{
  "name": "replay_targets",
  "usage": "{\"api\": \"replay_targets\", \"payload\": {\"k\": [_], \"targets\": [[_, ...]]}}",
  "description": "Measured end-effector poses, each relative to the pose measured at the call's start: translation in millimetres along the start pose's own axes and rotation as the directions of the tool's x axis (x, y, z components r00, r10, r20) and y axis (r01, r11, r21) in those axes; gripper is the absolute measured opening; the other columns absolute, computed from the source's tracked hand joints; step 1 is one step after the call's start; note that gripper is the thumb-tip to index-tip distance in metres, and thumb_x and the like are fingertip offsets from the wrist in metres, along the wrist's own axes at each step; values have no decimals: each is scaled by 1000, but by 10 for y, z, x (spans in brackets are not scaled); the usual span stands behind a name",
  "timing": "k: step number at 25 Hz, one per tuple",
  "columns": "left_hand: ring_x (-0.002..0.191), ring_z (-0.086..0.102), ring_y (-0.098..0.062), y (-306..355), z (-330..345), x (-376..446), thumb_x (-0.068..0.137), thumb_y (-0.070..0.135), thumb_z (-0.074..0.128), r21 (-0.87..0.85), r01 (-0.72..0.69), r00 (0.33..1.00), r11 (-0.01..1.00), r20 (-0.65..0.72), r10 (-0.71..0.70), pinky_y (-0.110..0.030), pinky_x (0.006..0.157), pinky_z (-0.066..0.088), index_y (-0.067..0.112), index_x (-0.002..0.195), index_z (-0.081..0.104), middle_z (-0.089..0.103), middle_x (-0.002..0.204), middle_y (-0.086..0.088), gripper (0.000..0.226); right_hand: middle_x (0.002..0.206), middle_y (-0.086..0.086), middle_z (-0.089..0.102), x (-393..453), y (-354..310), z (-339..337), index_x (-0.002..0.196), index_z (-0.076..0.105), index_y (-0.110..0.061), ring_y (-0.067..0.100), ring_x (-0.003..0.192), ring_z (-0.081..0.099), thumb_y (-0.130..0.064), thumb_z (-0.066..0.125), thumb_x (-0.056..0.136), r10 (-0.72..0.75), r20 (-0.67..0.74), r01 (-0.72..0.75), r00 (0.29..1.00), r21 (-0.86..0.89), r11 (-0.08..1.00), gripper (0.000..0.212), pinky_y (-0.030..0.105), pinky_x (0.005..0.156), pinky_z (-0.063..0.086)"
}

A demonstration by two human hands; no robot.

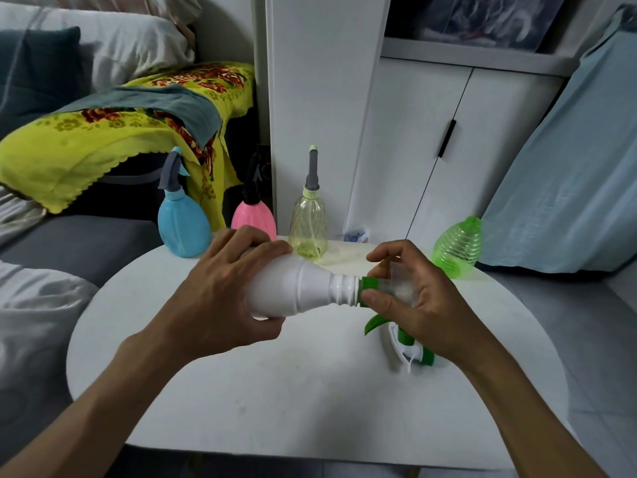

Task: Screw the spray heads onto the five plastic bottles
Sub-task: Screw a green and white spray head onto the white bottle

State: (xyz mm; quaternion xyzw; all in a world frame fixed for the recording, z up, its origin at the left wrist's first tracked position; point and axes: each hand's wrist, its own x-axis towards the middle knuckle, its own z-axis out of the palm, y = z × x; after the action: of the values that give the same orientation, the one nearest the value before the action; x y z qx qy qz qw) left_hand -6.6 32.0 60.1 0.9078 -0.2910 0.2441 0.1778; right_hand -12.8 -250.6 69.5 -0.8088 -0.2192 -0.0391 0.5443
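Note:
My left hand (pixel 227 288) grips a white plastic bottle (pixel 296 291) held sideways above the round white table (pixel 241 391), neck pointing right. My right hand (pixel 413 301) pinches the green collar of a spray head (pixel 370 288) at the bottle's neck; most of that head is hidden in my palm. Another green and white spray head (pixel 410 346) lies on the table under my right hand. At the table's back stand a blue bottle (pixel 182 225), a pink bottle (pixel 255 215) and a clear yellow bottle (pixel 308 222), each with a head on. A green bottle (pixel 455 248) without a head stands at the right.
A grey sofa (pixel 79 243) with a yellow flowered cloth (pixel 103 139) lies left of the table. White cabinet doors (pixel 413 150) stand behind it, and a pale blue cloth (pixel 568 167) hangs at the right.

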Motion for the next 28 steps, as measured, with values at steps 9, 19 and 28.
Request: {"api": "replay_targets", "payload": {"k": [9,19,28], "targets": [[105,46,-20,46,-2,19,59,47,79,-2,-9,1000,1000,-8,9,-30,84,40,17,126,57,58,118,-5,77,87,0,65,5,-6,-40,114,55,-27,11,78,63,-24,76,78,26,17,-27,1000,82,996,42,25,67,52],[106,45,-21,33,-1,11,57,44,85,17,-5,1000,1000,5,4,-31,84,41,15,127,58,57,119,-6,81,89,-5,62,17,-3,-26,113,56,-27,8,75,61,-26,75,78,73,43,-76,996,66,995,40,20,64,50],[106,45,-22,19,-5,25,57,44,84,25,-7,1000,1000,6,7,-32,84,41,15,127,57,58,118,-6,81,94,-4,61,12,-4,-19,114,57,-31,7,78,61,-24,77,75,91,54,-94,994,65,993,44,22,66,52]]}}
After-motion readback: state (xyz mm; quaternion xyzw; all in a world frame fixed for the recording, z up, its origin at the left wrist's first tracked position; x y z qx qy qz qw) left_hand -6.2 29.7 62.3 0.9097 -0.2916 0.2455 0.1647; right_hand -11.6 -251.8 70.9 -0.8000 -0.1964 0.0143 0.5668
